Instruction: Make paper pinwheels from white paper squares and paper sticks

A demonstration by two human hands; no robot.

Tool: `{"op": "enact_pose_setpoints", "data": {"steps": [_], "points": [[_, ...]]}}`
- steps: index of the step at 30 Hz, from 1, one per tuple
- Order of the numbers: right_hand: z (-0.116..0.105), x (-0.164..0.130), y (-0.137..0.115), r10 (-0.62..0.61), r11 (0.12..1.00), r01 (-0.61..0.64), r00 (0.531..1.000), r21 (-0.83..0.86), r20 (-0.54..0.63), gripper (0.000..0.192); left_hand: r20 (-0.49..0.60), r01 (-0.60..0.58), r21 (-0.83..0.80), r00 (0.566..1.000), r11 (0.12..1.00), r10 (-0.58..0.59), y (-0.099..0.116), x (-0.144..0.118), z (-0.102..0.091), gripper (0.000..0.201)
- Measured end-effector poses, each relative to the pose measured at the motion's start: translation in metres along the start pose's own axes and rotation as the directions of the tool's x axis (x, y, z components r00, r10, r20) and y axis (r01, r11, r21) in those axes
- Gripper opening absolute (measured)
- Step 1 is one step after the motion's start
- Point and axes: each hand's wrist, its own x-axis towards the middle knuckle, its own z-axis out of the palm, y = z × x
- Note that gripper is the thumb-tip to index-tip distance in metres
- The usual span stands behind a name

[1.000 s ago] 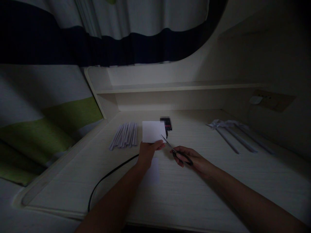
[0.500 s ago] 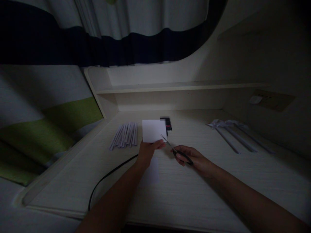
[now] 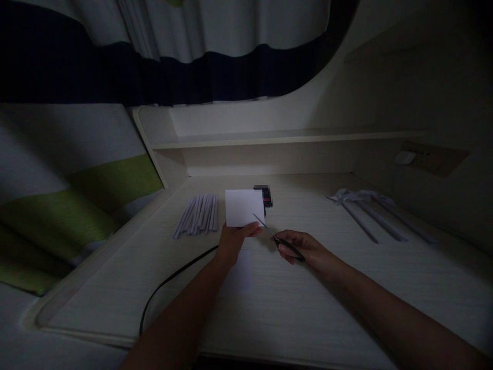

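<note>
A white sheet of paper [image 3: 242, 206], roughly rectangular, is pinched at its lower edge by my left hand [image 3: 234, 240], with the thumb on its front face. My right hand [image 3: 298, 246] grips a pair of scissors [image 3: 289, 249] by the black handles. The thin metal blades point up and left, and their tip overlaps the lower right part of the paper. Whether the blades touch the paper I cannot tell. Below my left wrist, another pale piece of paper [image 3: 242, 272] lies on the desk, partly covered by my forearm.
Several rolled paper sticks [image 3: 197, 215] lie in a pile on the left. Three paper sticks with folded paper tops [image 3: 364, 208] lie on the right. A dark, blurred-out object [image 3: 267, 197] sits behind the paper. A black cable [image 3: 173, 275] curves across the desk [image 3: 308, 318]. A shelf [image 3: 285, 137] spans the back.
My right hand has shifted very slightly left, and the scissor tip lies a little further over the paper. My left hand and the paper are almost still.
</note>
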Motion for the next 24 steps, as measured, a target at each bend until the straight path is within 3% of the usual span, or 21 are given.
{"op": "enact_pose_setpoints", "data": {"steps": [7, 24], "points": [[0.0011, -0.0006, -0.0044, -0.026, 0.999, 0.026, 1.000, -0.027, 0.003, 0.033, 0.058, 0.031, 0.011, 0.998, 0.999, -0.032, -0.0024, -0.0031, 0.0041, 0.021], [-0.0022, 0.0000, 0.0022, 0.004, 1.000, -0.004, 1.000, 0.007, -0.014, 0.029, 0.069, 0.023, 0.006, 0.997, 1.000, -0.023, -0.0013, -0.0050, 0.0051, 0.022]]}}
